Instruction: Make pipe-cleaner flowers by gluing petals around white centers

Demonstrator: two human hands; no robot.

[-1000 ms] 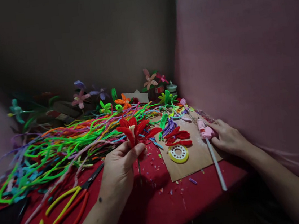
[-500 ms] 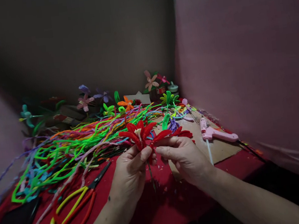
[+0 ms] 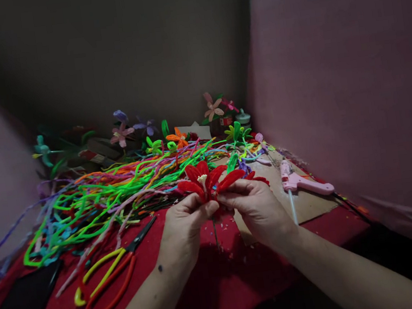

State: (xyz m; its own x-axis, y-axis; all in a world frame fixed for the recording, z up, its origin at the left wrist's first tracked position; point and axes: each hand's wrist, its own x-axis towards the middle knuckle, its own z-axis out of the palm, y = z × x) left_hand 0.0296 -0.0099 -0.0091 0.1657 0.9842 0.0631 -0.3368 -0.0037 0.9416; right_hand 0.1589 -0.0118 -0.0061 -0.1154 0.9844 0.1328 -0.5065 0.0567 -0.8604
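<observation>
Between my hands is a red pipe-cleaner flower (image 3: 201,172) with pale stamens at its centre. My left hand (image 3: 184,225) pinches the flower's base, and a thin dark stem hangs below the fingers. My right hand (image 3: 259,208) is closed on a red petal (image 3: 230,179) at the flower's right side, its inner end against the base. Fingertips of both hands nearly meet and hide the joint. A pink hot glue gun (image 3: 299,181) with a clear glue stick lies on the cardboard (image 3: 310,207), right of my right hand.
Scissors (image 3: 131,249) with red and yellow handles lie on the red cloth (image 3: 211,294). A heap of colourful pipe cleaners (image 3: 120,187) spreads across the left and back. Finished flowers (image 3: 121,135) stand along the wall. A black flat object (image 3: 25,302) is at the front left.
My right hand has let go of the glue gun, which now rests on the cardboard, and has come to the flower. It has moved the red petal's end against the base.
</observation>
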